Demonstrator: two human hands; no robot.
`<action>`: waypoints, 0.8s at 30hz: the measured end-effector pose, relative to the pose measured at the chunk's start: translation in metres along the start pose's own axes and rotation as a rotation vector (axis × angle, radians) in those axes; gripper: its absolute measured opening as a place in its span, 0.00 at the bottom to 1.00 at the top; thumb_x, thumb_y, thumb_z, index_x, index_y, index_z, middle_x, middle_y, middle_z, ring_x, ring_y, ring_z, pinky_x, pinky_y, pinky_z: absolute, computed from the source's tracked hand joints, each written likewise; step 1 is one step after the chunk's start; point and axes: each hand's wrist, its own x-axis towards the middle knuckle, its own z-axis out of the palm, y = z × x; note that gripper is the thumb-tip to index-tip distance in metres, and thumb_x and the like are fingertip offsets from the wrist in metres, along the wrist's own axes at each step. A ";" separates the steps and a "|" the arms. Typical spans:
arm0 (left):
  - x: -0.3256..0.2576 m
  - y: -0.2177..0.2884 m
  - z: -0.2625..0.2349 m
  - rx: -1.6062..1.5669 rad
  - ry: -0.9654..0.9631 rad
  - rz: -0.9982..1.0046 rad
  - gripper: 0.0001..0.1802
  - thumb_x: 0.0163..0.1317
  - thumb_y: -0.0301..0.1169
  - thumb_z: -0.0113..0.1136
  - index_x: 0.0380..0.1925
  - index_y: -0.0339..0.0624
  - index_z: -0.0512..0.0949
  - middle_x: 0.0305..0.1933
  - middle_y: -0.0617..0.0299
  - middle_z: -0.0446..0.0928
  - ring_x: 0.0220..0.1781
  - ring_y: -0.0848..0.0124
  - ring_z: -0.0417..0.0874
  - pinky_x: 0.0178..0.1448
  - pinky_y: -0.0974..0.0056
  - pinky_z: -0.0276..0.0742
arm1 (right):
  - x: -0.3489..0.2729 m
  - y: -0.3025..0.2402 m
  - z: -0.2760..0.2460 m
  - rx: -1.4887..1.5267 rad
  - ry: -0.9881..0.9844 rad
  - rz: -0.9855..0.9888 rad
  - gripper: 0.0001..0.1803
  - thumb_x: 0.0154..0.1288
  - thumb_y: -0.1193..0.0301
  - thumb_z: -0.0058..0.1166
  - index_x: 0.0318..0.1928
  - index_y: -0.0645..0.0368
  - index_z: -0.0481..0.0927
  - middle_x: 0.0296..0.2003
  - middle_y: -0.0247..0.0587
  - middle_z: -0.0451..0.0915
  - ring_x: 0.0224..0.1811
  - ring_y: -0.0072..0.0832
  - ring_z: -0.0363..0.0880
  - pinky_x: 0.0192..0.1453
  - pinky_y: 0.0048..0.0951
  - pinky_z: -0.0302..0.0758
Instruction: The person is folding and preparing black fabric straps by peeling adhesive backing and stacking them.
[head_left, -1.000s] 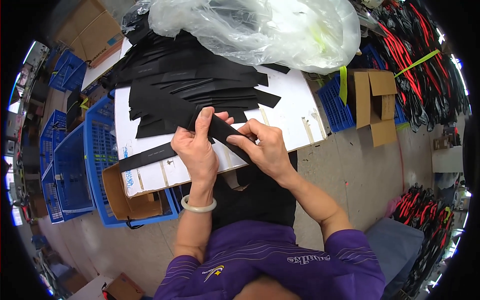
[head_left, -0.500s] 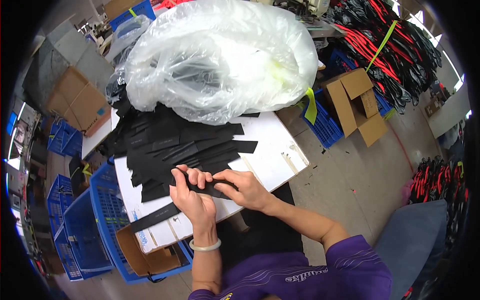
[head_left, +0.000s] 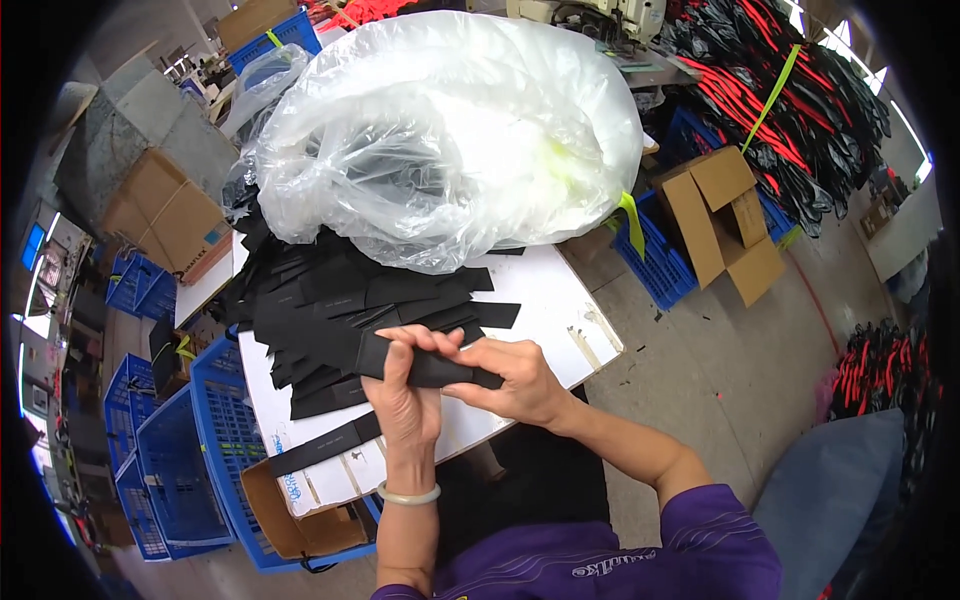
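A black fabric strip (head_left: 432,371) is stretched between my two hands above the near part of the white table (head_left: 545,290). My left hand (head_left: 405,385) grips its left end, thumb on the near face and fingers behind. Toward the other end, my right hand (head_left: 515,380) pinches the strip between thumb and fingers. Behind my hands lies a loose pile of similar black strips (head_left: 330,290). One separate black strip (head_left: 325,447) rests near the table's left front corner, its upper end close to my left wrist.
A large clear plastic bag (head_left: 470,130) covers the table's far part. Blue crates (head_left: 215,420) stand along the left, one with a cardboard box (head_left: 275,510). To the right are an open carton (head_left: 715,225), another blue crate (head_left: 660,260) and black-and-red bundles (head_left: 760,100).
The strip has opened out flatter between my hands, its broad face now showing. My hands have moved slightly right and stay closed on it; the whole view has shifted a little.
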 end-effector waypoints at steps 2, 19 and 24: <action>0.007 -0.004 0.001 0.087 0.220 -0.038 0.16 0.67 0.39 0.58 0.27 0.42 0.69 0.19 0.62 0.69 0.20 0.68 0.77 0.40 0.54 0.84 | 0.003 0.005 -0.001 0.041 -0.040 -0.034 0.17 0.49 0.71 0.69 0.38 0.68 0.81 0.27 0.46 0.80 0.27 0.36 0.81 0.32 0.31 0.78; -0.026 0.029 -0.042 -0.049 0.527 -0.032 0.20 0.62 0.41 0.65 0.18 0.47 0.69 0.13 0.67 0.67 0.12 0.76 0.70 0.26 0.63 0.81 | 0.201 0.288 -0.082 -0.984 0.426 0.485 0.27 0.53 0.69 0.51 0.57 0.55 0.73 0.35 0.54 0.82 0.42 0.48 0.81 0.45 0.48 0.74; -0.033 0.031 -0.040 -0.047 0.589 -0.012 0.19 0.62 0.41 0.65 0.20 0.46 0.70 0.14 0.68 0.68 0.11 0.77 0.69 0.27 0.65 0.80 | 0.226 0.306 -0.074 -0.678 0.012 0.366 0.15 0.55 0.70 0.49 0.43 0.60 0.79 0.37 0.53 0.81 0.40 0.47 0.80 0.45 0.43 0.74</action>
